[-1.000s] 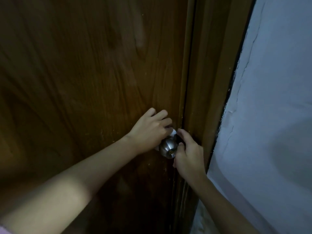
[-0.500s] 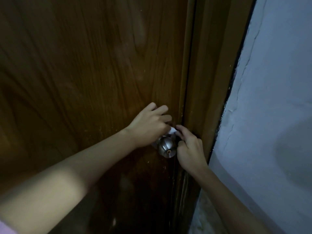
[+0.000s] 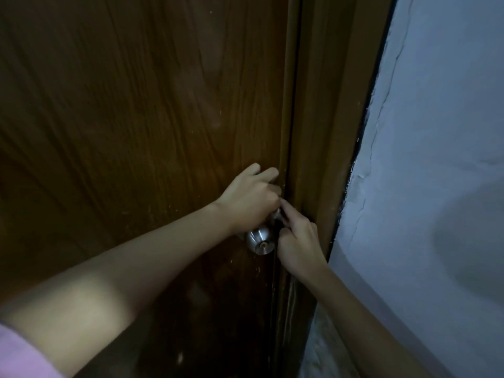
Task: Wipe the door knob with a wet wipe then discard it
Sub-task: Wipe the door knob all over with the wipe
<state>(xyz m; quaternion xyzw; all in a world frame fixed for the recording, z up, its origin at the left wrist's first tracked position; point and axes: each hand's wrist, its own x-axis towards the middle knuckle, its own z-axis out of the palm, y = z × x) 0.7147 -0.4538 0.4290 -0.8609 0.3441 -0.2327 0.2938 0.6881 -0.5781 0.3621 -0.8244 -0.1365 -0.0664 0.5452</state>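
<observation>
A round silver door knob [image 3: 260, 242] sticks out of the brown wooden door [image 3: 141, 126] near its right edge. My left hand [image 3: 249, 199] reaches over the knob from above, its fingers curled behind it against the door. My right hand [image 3: 297, 245] sits at the knob's right side, with index finger and thumb pinched in behind the knob. Only a small pale scrap of the wet wipe [image 3: 276, 214] shows between the two hands, at the knob's neck; the rest is hidden by my fingers.
The wooden door frame [image 3: 321, 132] runs right next to my right hand. A pale, cracked wall [image 3: 436, 159] fills the right side. A speckled floor strip [image 3: 321, 347] shows below. A pink sleeve [image 3: 19, 356] is at the lower left.
Both hands have worked further behind the knob and closer together. The white wipe, plainly seen between the fingers before, is now almost covered. The knob's face is more exposed.
</observation>
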